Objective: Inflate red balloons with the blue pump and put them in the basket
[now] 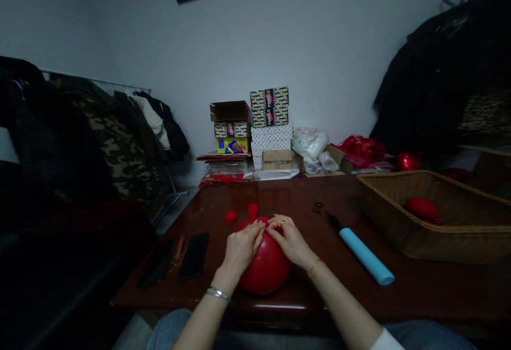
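Observation:
A red inflated balloon (266, 266) rests on the table near its front edge, between my two hands. At the balloon's top, the fingers of my left hand (244, 243) are pinched together on it. My right hand (290, 239) is also closed there, thumb and forefinger meeting close to the left fingertips. The bit of balloon between the fingers is mostly hidden. Just behind lie a flat red balloon (253, 210) and a small red piece (230, 217), perhaps another balloon.
A blue hand pump (366, 256) with a black nozzle and scissors (318, 209) lie to the right. Beyond them, a wicker basket (399, 239) holds a red balloon (423, 209). Two dark phones (194, 256) (156, 264) lie left. Stacked boxes (271, 140) stand at the back.

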Demonstrator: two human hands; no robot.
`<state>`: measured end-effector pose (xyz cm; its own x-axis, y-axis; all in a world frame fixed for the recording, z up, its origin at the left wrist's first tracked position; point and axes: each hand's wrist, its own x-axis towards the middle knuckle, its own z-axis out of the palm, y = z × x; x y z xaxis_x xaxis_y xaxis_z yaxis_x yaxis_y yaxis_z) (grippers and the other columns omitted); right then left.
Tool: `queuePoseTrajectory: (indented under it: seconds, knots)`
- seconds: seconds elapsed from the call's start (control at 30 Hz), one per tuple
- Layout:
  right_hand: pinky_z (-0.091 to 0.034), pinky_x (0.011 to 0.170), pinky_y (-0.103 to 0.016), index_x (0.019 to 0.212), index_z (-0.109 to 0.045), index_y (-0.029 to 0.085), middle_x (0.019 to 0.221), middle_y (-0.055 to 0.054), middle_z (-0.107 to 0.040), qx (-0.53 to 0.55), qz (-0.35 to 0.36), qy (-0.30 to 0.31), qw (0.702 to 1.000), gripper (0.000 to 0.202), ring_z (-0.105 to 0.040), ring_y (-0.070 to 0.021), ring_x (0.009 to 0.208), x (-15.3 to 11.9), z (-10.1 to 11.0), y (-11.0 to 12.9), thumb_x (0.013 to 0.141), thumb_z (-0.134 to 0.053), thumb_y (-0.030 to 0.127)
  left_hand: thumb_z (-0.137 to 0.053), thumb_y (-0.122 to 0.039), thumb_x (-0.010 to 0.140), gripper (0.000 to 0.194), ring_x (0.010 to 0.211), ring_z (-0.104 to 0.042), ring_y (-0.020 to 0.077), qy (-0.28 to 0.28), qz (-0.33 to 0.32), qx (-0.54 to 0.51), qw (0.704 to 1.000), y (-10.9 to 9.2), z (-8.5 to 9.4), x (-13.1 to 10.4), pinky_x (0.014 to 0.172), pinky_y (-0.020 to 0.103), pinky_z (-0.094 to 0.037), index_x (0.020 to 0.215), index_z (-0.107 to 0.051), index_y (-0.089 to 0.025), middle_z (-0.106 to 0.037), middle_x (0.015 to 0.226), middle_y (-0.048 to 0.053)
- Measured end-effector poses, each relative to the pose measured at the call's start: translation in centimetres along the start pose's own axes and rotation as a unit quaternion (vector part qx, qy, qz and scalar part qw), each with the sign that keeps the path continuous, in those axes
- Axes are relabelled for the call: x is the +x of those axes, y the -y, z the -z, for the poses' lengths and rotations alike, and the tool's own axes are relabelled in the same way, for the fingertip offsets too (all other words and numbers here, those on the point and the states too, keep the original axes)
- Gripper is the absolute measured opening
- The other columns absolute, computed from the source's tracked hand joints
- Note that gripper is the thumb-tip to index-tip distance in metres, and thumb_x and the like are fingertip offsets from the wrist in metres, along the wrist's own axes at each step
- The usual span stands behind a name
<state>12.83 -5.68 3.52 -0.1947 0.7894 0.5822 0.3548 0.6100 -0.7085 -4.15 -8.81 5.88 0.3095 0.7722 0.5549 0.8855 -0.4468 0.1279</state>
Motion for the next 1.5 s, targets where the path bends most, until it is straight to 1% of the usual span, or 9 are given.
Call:
queuePoseTrajectory:
  seconds: [0.1, 0.33, 0.6, 0.83, 1.0, 1.13, 1.23, 1.37, 1.5]
  knots:
    - [-0.035, 0.098, -0.045, 0.078, -0.059, 0.026, 0.098, -0.003, -0.064, -0.022, 0.008, 0.009, 1.000, 0.009, -0.049, -0.0226, 0.113, 0.0, 0.6, 0.4, 0.082, -0.052, 0.031, -0.048, -0.024, 0.089, 0.028, 0.095, -0.067, 0.0193, 0.000, -0.004, -0.005, 1.000, -0.1, 0.0, 0.0, 0.080, 0.029, -0.054, 0.111, -0.065, -0.023, -0.067, 0.112, 0.006]
    - [-0.012, 0.109, -0.052, 0.077, -0.056, 0.026, 0.096, -0.005, -0.061, -0.057, 0.015, -0.022, 0.998, 0.003, -0.045, -0.0251, 0.116, -0.2, 0.5, 1.9, 0.076, -0.054, 0.023, -0.048, -0.024, 0.089, 0.027, 0.093, -0.067, 0.0185, -0.012, -0.009, -0.016, 1.000, -0.3, 0.0, 0.0, 0.077, 0.027, -0.055, 0.109, -0.066, -0.023, -0.067, 0.112, 0.006]
    - [-0.033, 0.099, -0.045, 0.067, -0.056, 0.024, 0.102, -0.002, -0.063, 0.026, -0.016, 0.027, 0.999, 0.016, -0.048, -0.0211, 0.112, 0.1, 0.5, 1.3, 0.080, -0.050, 0.030, -0.049, -0.024, 0.089, 0.028, 0.090, -0.068, 0.0188, -0.008, -0.006, -0.014, 1.000, -0.3, 0.2, 0.0, 0.075, 0.027, -0.055, 0.110, -0.066, -0.024, -0.068, 0.110, 0.006]
    - [-0.030, 0.099, -0.046, 0.053, -0.058, 0.023, 0.097, -0.001, -0.062, 0.075, -0.034, 0.066, 0.994, 0.016, -0.051, -0.0214, 0.101, 0.1, 1.7, 1.8, 0.067, -0.064, 0.029, -0.046, -0.023, 0.090, 0.028, 0.094, -0.067, 0.0175, -0.007, -0.026, -0.035, 0.999, -0.9, 0.2, 0.0, 0.077, 0.026, -0.054, 0.109, -0.066, -0.024, -0.069, 0.107, 0.005]
    - [-0.037, 0.097, -0.040, 0.059, -0.066, 0.022, 0.118, -0.004, -0.058, 0.154, -0.041, 0.076, 0.984, 0.020, -0.051, -0.0226, 0.110, 0.1, 1.5, 1.1, 0.074, -0.060, 0.035, -0.047, -0.021, 0.089, 0.027, 0.096, -0.066, 0.0179, -0.011, -0.040, -0.041, 0.998, -1.2, 0.3, 0.0, 0.079, 0.026, -0.054, 0.109, -0.066, -0.023, -0.068, 0.109, 0.006]
    - [-0.041, 0.095, -0.038, 0.085, -0.072, 0.026, 0.142, -0.003, -0.039, 0.257, -0.062, 0.032, 0.964, 0.022, -0.050, -0.0243, 0.117, -0.1, 0.9, 0.7, 0.078, -0.058, 0.040, -0.047, -0.023, 0.090, 0.025, 0.095, -0.066, 0.0176, -0.010, -0.035, -0.035, 0.999, -1.1, 0.2, -0.1, 0.079, 0.026, -0.054, 0.106, -0.066, -0.023, -0.068, 0.110, 0.005]
    - [-0.040, 0.098, -0.039, 0.094, -0.071, 0.029, 0.148, 0.000, -0.030, 0.303, -0.082, -0.018, 0.949, 0.023, -0.049, -0.0252, 0.118, 0.0, 0.6, 0.6, 0.076, -0.061, 0.039, -0.046, -0.024, 0.090, 0.026, 0.095, -0.066, 0.0172, -0.018, -0.040, -0.035, 0.998, -1.0, 0.1, -0.2, 0.081, 0.026, -0.054, 0.105, -0.066, -0.023, -0.069, 0.108, 0.004]
    - [-0.033, 0.104, -0.041, 0.096, -0.071, 0.030, 0.143, 0.000, -0.039, 0.251, -0.082, -0.038, 0.964, 0.024, -0.043, -0.0250, 0.125, 0.2, 0.5, 0.4, 0.076, -0.061, 0.039, -0.045, -0.025, 0.091, 0.027, 0.095, -0.066, 0.0168, -0.025, -0.048, -0.039, 0.998, -1.1, 0.1, -0.1, 0.082, 0.028, -0.054, 0.107, -0.066, -0.023, -0.069, 0.107, 0.004]
    - [-0.034, 0.103, -0.042, 0.095, -0.071, 0.029, 0.133, -0.004, -0.051, 0.205, -0.086, -0.071, 0.973, 0.023, -0.047, -0.0245, 0.120, -0.1, 0.3, -0.2, 0.076, -0.062, 0.038, -0.046, -0.024, 0.091, 0.026, 0.097, -0.066, 0.0166, -0.017, -0.041, -0.041, 0.998, -1.1, 0.0, 0.0, 0.083, 0.027, -0.053, 0.107, -0.066, -0.024, -0.069, 0.109, 0.003]
